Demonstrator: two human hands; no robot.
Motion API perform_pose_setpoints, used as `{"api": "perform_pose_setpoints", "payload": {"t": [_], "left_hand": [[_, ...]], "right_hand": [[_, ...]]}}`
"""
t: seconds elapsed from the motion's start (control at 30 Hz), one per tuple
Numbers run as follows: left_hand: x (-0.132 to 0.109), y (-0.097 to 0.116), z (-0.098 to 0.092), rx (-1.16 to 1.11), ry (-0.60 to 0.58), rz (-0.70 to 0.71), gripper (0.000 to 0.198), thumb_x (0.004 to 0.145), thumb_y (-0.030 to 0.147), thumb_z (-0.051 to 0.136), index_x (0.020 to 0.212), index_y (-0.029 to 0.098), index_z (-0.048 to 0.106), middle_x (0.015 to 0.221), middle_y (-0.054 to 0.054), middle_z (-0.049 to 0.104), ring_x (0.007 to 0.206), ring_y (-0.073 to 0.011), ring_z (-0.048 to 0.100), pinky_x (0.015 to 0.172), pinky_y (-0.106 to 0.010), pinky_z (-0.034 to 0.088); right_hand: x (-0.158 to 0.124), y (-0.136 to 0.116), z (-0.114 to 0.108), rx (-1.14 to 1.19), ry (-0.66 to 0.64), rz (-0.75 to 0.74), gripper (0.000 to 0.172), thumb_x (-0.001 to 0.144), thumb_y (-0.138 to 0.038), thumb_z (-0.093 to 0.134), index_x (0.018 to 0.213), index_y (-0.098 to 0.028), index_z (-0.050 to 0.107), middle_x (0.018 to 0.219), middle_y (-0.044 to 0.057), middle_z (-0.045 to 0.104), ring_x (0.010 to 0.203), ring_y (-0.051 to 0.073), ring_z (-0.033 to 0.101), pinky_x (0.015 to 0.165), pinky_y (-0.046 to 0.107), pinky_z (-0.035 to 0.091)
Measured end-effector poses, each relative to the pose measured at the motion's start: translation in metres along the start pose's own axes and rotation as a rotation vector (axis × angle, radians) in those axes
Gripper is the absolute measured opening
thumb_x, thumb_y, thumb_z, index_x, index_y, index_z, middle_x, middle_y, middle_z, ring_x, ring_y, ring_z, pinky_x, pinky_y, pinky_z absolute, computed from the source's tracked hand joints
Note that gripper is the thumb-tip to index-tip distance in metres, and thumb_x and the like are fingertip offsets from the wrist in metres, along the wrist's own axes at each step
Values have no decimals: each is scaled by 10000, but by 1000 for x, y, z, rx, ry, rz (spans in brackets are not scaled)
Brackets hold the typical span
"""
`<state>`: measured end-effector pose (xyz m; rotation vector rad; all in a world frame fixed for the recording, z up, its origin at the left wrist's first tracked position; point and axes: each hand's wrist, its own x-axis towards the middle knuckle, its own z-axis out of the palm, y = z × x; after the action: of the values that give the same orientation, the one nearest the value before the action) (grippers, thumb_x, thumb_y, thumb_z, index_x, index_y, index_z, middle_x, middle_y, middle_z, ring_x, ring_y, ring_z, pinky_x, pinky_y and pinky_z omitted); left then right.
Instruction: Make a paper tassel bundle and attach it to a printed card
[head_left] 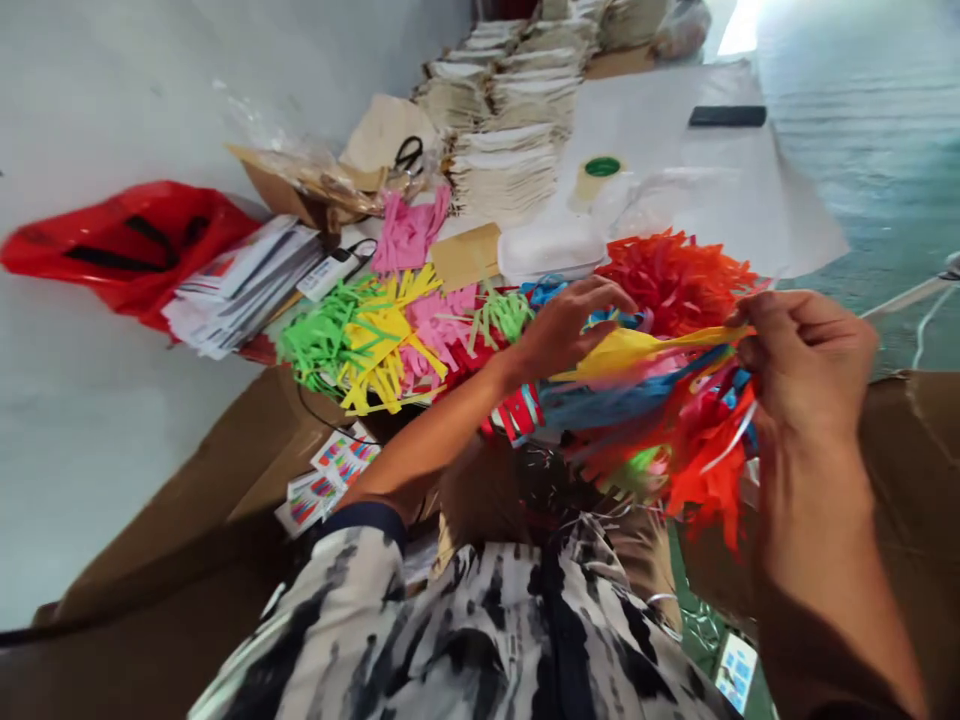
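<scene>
My right hand point(806, 365) is closed, pinching the narrow end of a yellow fringed paper tassel point(645, 350) at the right. Blue, pink and red-orange paper fringes point(709, 450) hang below that hand, partly blurred; a thin white string shows among them. My left hand point(566, 325) is just left of the yellow tassel, its fingers curved and apart; whether it touches the paper I cannot tell. Behind both hands lies a pile of red-orange fringe point(675, 280). Left of my forearm are green fringe point(326, 335), yellow fringe point(379, 335) and pink fringe point(439, 325).
Tall stacks of pale bundles point(510, 165) stand at the back. A tape roll point(602, 168), a white foam box point(553, 248), scissors point(409, 155) and a dark flat object point(727, 116) lie on the worktop. At left are a red bag point(127, 245), papers point(244, 285) and cardboard point(202, 480).
</scene>
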<state>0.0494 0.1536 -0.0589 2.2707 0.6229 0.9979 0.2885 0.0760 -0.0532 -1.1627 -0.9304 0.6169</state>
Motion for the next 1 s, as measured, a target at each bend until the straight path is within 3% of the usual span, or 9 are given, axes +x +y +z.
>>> {"api": "perform_pose_setpoints", "payload": {"t": [0.1,0.17,0.3,0.47,0.57,0.67,0.77,0.87,1.0], "left_hand": [[-21,-5,-47,216,-249,30,248,841,69,652,928,246,801,1026,-57,778,1005,-234,666,940,-406,490],[-35,-10,-65,325,-344,76,265,809,58,648,894,259,799,974,-45,777,967,-240,645,908,-416,468],[-58,-23,-68,508,-441,132,186,837,98,633,765,244,723,882,-61,731,958,-265,619,861,-440,434],[-69,-30,-67,685,-439,169,111,843,139,670,787,214,729,1059,-101,729,1130,-320,595,923,-480,423],[-62,-24,-70,641,-327,149,183,967,243,653,820,214,759,1053,-103,745,1116,-303,612,954,-483,435],[-47,-11,-64,380,-3,34,118,970,331,725,941,238,792,1068,-75,763,1111,-259,641,1036,-468,456],[-30,0,-42,-49,250,-137,170,928,383,794,974,221,774,1000,-50,769,996,-204,691,958,-391,529],[-18,7,-10,-461,262,-283,275,872,434,857,1028,232,754,942,-30,772,874,-171,721,807,-333,565],[-10,12,18,-696,268,-387,393,773,490,931,962,210,729,911,-23,777,841,-160,742,794,-321,591]], "right_hand": [[3,-1,0,-36,41,-17,393,647,-519,949,721,-176,773,528,0,575,407,93,375,442,311,201],[2,-1,1,-48,48,-24,379,641,-507,953,700,-182,768,485,-27,514,409,96,365,440,306,207],[-2,0,5,-39,23,4,296,687,-441,933,712,-193,774,477,-43,507,411,90,341,432,293,212],[-3,3,3,-17,-9,-4,227,710,-361,911,748,-167,800,516,-8,586,403,85,343,418,300,187],[-5,5,6,-60,-1,-26,169,732,-323,886,781,-173,825,523,-15,597,418,84,361,433,282,225],[-9,5,14,-134,-8,-64,164,767,-337,865,835,-189,844,535,-38,589,453,80,393,464,261,263],[-15,4,25,-197,-76,-81,167,818,-355,849,888,-203,859,613,-15,673,526,97,518,509,249,370],[-21,1,38,-167,-167,-70,163,849,-351,833,947,-227,873,787,34,800,667,148,686,633,279,535],[-25,-1,47,-122,-195,-64,138,835,-347,840,926,-250,879,790,21,814,671,169,719,651,307,573]]}}
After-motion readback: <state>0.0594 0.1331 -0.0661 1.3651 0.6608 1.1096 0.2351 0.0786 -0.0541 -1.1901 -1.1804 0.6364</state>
